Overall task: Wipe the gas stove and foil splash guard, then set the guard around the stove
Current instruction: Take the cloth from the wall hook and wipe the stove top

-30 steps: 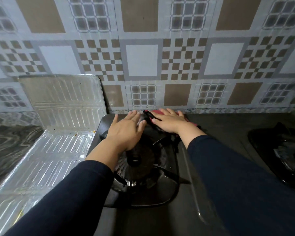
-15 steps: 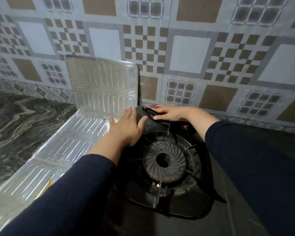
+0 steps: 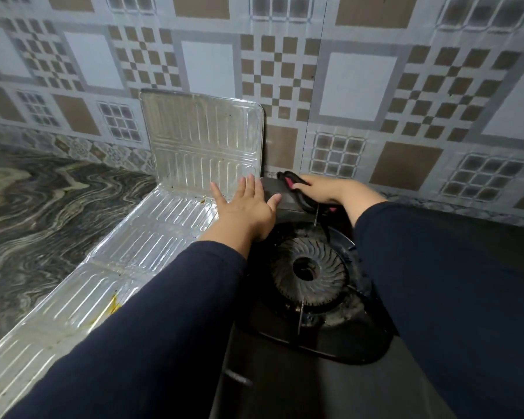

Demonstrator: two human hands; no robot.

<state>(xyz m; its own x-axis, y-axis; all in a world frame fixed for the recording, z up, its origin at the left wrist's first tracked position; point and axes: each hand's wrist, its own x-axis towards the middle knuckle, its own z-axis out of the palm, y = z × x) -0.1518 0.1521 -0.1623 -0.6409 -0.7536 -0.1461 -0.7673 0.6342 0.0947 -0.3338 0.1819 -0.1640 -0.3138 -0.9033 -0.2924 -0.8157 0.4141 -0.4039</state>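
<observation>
The black gas stove (image 3: 285, 376) fills the lower middle, its round burner (image 3: 307, 270) in the centre. My left hand (image 3: 245, 211) lies flat with fingers spread on the stove's back left corner, at the edge of the foil splash guard (image 3: 152, 246). The guard lies mostly flat on the counter to the left, with one panel (image 3: 200, 143) standing against the wall; yellow stains mark it. My right hand (image 3: 330, 190) presses a black and pink cloth (image 3: 294, 184) on the stove's back edge.
A patterned tiled wall (image 3: 357, 86) rises right behind the stove. A dark marbled counter (image 3: 43, 213) stretches to the left of the guard. My dark sleeves cover the stove's front and right side.
The view has swung left and closer. My right hand with the cloth has slid left along the stove's back edge. My left hand has moved from over the burner to the stove's back left corner.
</observation>
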